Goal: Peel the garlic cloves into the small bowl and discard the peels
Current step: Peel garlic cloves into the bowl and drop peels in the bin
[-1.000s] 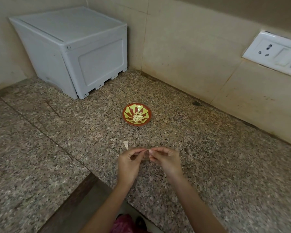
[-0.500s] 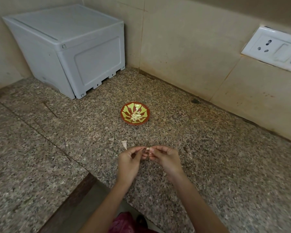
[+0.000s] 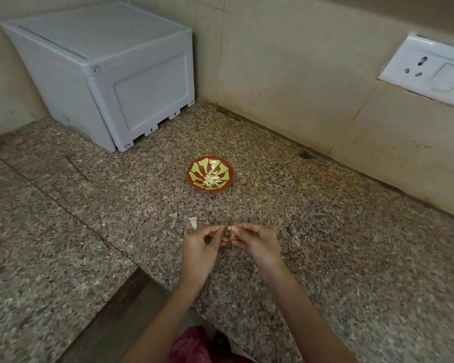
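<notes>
A small red bowl with a yellow-green pattern (image 3: pixel 194 176) stands on the granite counter and holds several peeled garlic cloves (image 3: pixel 212 179). Nearer to me, my left hand (image 3: pixel 199 251) and my right hand (image 3: pixel 257 243) meet fingertip to fingertip above the counter. Between their fingertips they pinch one small pale garlic clove (image 3: pixel 230 228), mostly hidden by the fingers. A loose piece of garlic peel (image 3: pixel 193 222) lies on the counter just left of my left hand's fingertips.
A grey plastic box (image 3: pixel 102 72) stands in the back left corner against the tiled wall. A white socket plate (image 3: pixel 430 69) is on the right wall. The counter's front edge (image 3: pixel 131 281) cuts in near my left forearm.
Both hands stay together on the clove with small finger movements. The camera has shifted slightly, so the bowl sits a little higher in view.
</notes>
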